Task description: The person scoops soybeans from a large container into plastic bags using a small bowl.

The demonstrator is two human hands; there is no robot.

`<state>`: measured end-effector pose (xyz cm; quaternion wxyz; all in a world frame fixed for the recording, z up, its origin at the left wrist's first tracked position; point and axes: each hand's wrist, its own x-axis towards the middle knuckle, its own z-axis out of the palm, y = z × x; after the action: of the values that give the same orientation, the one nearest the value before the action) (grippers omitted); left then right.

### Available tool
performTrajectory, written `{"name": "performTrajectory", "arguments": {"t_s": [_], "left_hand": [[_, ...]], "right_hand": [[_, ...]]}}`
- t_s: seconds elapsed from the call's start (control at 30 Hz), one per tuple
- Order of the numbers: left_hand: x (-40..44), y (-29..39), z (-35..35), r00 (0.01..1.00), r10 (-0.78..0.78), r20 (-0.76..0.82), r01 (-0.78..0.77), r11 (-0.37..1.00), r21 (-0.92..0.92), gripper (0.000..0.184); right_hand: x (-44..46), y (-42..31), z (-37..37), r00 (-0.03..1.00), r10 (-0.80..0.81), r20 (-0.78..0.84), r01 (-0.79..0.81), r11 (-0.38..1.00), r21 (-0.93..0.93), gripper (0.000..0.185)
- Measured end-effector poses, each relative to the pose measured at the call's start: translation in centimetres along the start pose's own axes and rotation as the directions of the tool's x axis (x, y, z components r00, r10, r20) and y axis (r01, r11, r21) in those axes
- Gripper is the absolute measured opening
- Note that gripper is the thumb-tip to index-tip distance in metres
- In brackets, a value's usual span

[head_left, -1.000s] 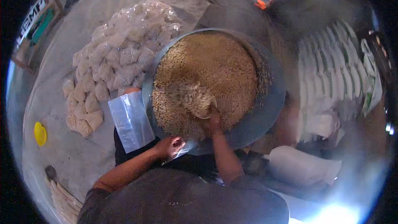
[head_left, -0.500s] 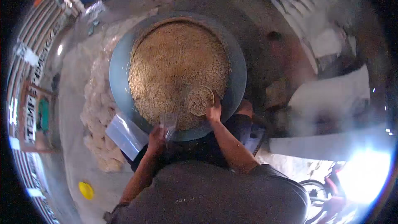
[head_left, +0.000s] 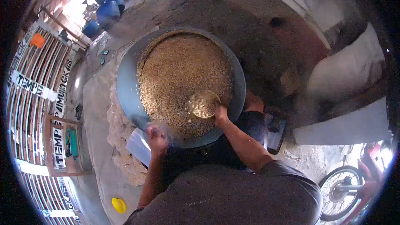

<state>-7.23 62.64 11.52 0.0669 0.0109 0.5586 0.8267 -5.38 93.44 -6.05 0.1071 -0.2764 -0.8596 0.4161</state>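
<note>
A wide blue-grey basin (head_left: 127, 81) in front of me is heaped with small pale beans (head_left: 183, 68). My right hand (head_left: 221, 114) is closed on the rim of a round bowl (head_left: 218, 100) with beans in it, low over the right front of the heap. At the basin's front left rim, my left hand (head_left: 157, 138) has its fingers closed on a clear plastic bag (head_left: 170, 133), which is blurred and hard to make out. Beside that hand, outside the basin, lies a stack of flat clear plastic bags (head_left: 138, 145).
Left of the basin spreads a pile of filled pale bags (head_left: 123, 152) on the floor. A yellow object (head_left: 118, 205) lies nearer me. Slatted racks (head_left: 39, 116) stand far left, blue barrels (head_left: 108, 12) at the back, white sacks (head_left: 346, 73) and a motorcycle (head_left: 343, 187) to the right.
The view has shifted, showing more of the left racks and back barrels. My left hand with the bag has moved away from the bowl, to the basin's rim. Beans in the bowl look blurred.
</note>
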Motion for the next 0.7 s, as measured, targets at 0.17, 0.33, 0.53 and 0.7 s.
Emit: {"name": "performTrajectory", "arguments": {"t_s": [0.17,0.33,0.53,0.7], "left_hand": [[-1.0,1.8,2.9,0.966,0.257,0.001,-0.183,0.685,0.705,0.013],[-0.5,-1.0,0.9,0.873,0.486,0.043,-0.339,0.543,0.768,0.021],[-2.5,-3.5,1.1,0.942,0.333,-0.037,-0.199,0.646,0.737,0.024],[-3.7,-9.2,0.4,0.996,-0.021,0.083,-0.038,0.764,0.644,0.022]], "right_hand": [[0.2,-0.4,-2.5,0.972,0.173,0.161,-0.233,0.817,0.528,0.046],[-0.4,1.1,-2.5,0.978,0.132,0.162,-0.205,0.459,0.864,0.057],[-1.0,1.0,-3.2,0.978,-0.099,0.185,0.068,0.983,0.168,0.053],[-1.0,1.6,-3.2,0.962,-0.049,0.268,0.038,0.998,0.045,0.054]]}}
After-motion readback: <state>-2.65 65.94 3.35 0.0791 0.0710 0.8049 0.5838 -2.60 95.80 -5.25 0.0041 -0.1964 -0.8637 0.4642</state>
